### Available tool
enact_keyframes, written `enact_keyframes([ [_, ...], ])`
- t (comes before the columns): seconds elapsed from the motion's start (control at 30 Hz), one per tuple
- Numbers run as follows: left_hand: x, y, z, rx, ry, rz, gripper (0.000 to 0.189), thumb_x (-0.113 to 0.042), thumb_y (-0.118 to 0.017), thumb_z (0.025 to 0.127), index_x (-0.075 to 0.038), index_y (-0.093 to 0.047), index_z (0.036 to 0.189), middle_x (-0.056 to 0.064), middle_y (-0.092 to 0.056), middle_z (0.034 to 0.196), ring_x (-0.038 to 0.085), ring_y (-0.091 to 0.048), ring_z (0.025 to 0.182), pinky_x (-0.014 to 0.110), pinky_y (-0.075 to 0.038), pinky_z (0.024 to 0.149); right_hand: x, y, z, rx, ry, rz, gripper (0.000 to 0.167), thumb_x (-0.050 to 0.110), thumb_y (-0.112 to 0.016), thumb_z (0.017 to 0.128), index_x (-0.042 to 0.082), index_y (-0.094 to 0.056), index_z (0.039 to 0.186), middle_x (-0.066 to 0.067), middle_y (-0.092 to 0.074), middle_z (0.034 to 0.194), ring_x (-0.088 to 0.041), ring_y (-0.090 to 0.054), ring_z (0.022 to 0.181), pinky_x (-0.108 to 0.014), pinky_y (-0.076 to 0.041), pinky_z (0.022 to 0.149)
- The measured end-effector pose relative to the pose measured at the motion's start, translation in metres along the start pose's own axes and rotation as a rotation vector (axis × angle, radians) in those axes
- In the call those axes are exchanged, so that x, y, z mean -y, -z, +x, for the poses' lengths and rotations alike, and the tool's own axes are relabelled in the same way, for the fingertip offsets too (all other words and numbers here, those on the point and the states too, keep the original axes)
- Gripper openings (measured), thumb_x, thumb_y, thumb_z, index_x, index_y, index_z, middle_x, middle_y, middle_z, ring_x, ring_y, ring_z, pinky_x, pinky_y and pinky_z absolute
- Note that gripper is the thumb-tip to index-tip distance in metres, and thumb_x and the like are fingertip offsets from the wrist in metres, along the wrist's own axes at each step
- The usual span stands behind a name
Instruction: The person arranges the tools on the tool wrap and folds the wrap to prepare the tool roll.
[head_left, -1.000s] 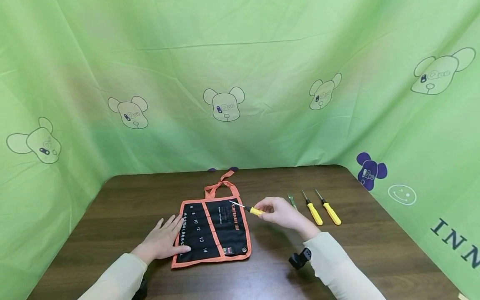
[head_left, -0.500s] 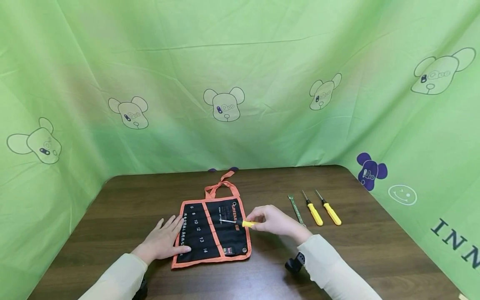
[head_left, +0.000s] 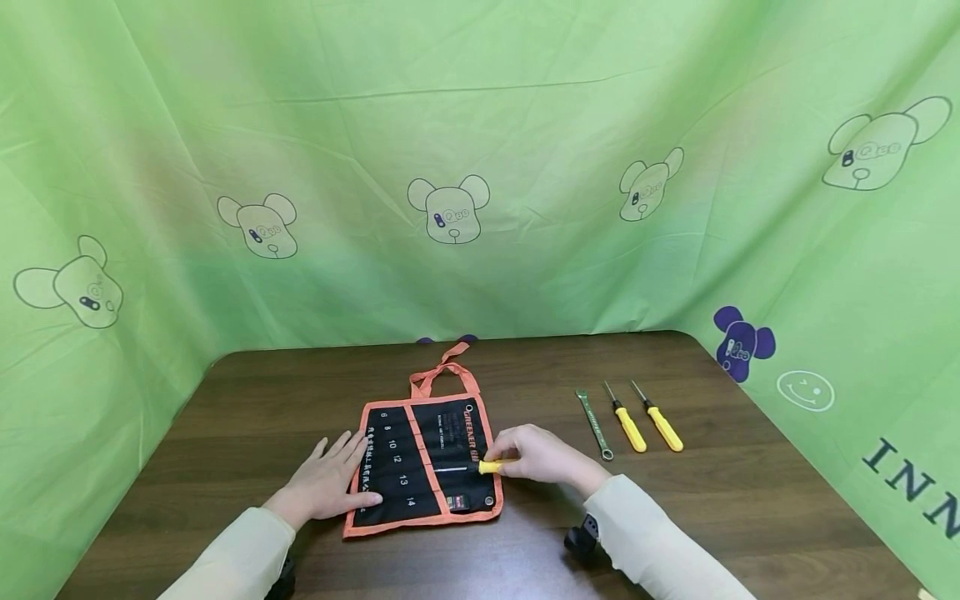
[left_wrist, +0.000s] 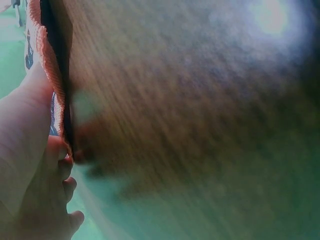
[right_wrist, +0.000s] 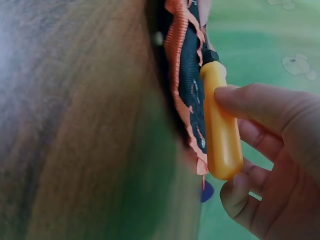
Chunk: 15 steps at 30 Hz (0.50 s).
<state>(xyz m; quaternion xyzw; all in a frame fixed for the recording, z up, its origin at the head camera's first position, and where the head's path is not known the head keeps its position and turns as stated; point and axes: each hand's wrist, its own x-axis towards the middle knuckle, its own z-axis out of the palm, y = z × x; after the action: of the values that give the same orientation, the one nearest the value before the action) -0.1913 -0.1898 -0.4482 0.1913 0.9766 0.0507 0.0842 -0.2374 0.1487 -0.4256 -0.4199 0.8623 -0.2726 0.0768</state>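
A black tool pouch [head_left: 453, 433] with orange edging lies flat on the table, its straps pointing away. My left hand [head_left: 322, 483] rests flat on its left edge, fingers straight; the left wrist view shows thumb and fingers along the orange border [left_wrist: 52, 75]. My right hand [head_left: 536, 454] pinches a yellow-handled screwdriver [right_wrist: 220, 125] by the handle, over the pouch's right part. The metal shaft points left, its tip near the orange middle band [head_left: 423, 454]. Whether the tip is inside a slot I cannot tell.
Right of the pouch lie a green combination wrench [head_left: 595, 425] and two more yellow-handled screwdrivers, one nearer [head_left: 628, 427] and one farther right [head_left: 663, 427]. A green printed cloth [head_left: 450, 283] hangs behind the brown table [head_left: 277, 400].
My right hand has brought the screwdriver left and toward me, from the pouch's upper right down to its middle band, uncovering the wrench. My left hand stays put.
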Motion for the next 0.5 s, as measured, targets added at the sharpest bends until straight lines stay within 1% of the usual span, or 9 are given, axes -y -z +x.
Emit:
enact_keyframes([
  [0.07, -0.0001, -0.0002, -0.0001, 0.0, 0.003, 0.001, 0.095, -0.069, -0.048, 0.08, 0.001, -0.031, 0.142, 0.016, -0.027, 0.146, 0.033, -0.021, 0.134, 0.055, -0.015, 0.103, 0.0005, -0.0017, 0.0004, 0.009, -0.025, -0.012, 0.014, 0.006, -0.069, 0.079, 0.013, -0.073, 0.091, 0.01, -0.062, 0.087, -0.004, -0.055, 0.076, -0.025, -0.047, 0.068],
  [0.17, 0.0003, -0.0011, 0.0, -0.002, 0.001, -0.004, 0.095, -0.069, -0.048, 0.08, 0.001, -0.031, 0.141, 0.016, -0.027, 0.146, 0.033, -0.021, 0.134, 0.055, -0.015, 0.103, 0.0009, -0.0031, 0.0008, 0.01, -0.042, -0.025, 0.014, 0.006, -0.07, 0.079, 0.013, -0.073, 0.09, 0.011, -0.062, 0.086, -0.004, -0.055, 0.075, -0.025, -0.046, 0.067],
  [0.4, -0.0001, -0.0008, -0.0001, -0.006, 0.0, -0.004, 0.095, -0.069, -0.048, 0.079, 0.001, -0.031, 0.142, 0.016, -0.026, 0.146, 0.033, -0.021, 0.134, 0.055, -0.015, 0.103, 0.0008, -0.0039, 0.0012, 0.005, -0.058, -0.064, 0.013, 0.008, -0.07, 0.079, 0.015, -0.073, 0.089, 0.012, -0.061, 0.084, -0.004, -0.055, 0.073, -0.025, -0.045, 0.065],
  [0.5, -0.0001, -0.001, -0.0004, -0.01, -0.002, -0.007, 0.095, -0.069, -0.048, 0.079, 0.001, -0.031, 0.141, 0.016, -0.026, 0.147, 0.033, -0.022, 0.134, 0.055, -0.015, 0.103, 0.0036, -0.0047, 0.0016, 0.012, -0.06, -0.065, 0.013, 0.007, -0.07, 0.079, 0.014, -0.073, 0.09, 0.011, -0.062, 0.085, -0.005, -0.055, 0.074, -0.025, -0.046, 0.066],
])
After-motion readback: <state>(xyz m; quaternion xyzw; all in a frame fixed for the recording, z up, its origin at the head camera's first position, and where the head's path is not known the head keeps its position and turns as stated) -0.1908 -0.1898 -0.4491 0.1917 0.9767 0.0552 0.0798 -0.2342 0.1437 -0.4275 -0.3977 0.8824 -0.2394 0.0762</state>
